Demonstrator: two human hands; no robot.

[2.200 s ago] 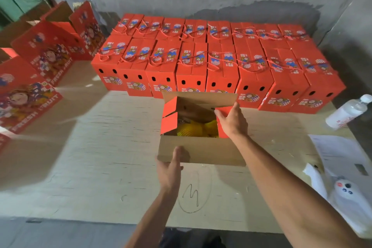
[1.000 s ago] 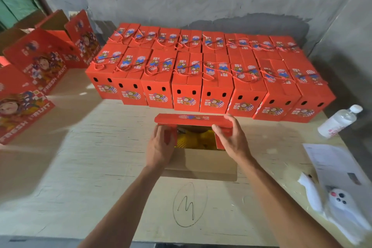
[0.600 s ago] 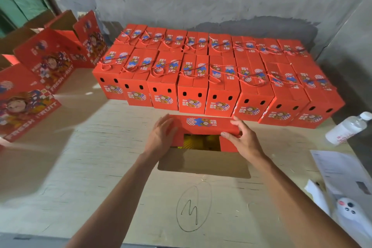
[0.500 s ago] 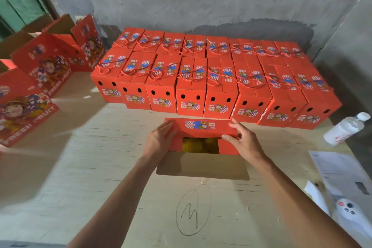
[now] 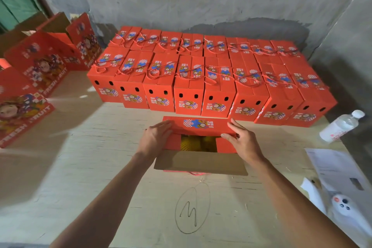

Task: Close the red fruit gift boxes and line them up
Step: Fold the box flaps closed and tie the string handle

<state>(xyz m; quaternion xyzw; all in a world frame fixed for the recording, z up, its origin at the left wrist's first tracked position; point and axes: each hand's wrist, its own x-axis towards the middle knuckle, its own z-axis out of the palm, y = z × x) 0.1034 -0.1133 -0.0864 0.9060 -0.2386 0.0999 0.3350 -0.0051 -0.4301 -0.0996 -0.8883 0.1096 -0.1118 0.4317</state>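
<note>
Nearest on the table [image 5: 84, 167], past a circled pen mark [image 5: 192, 207], stands the one open box [image 5: 201, 147], and its brown near flap [image 5: 201, 162] still hangs out toward the person, unfolded. A couple of seconds ago all its flaps stood up; since then both hands have brought the far red flap [image 5: 198, 125] down over the opening, and it now lies nearly flat. The left hand [image 5: 156, 139] rests across the left end of that flap and the side flap beneath it with fingers extended, grasping nothing; the right hand [image 5: 241, 141] presses the right end the same way, fingers spread and flat. Through the remaining gap, yellow fruit [image 5: 198, 143] shows inside. The lid is judged about half shut: the near flap must come over next before the box can join the others. Just behind it, two rows of closed red boxes [image 5: 189, 78] sit packed side by side with cord handles lying on their lids. To the left stand more open red boxes [image 5: 40, 70], their contents out of sight; at right lie a plastic bottle [image 5: 340, 126] and papers [image 5: 338, 167].
</note>
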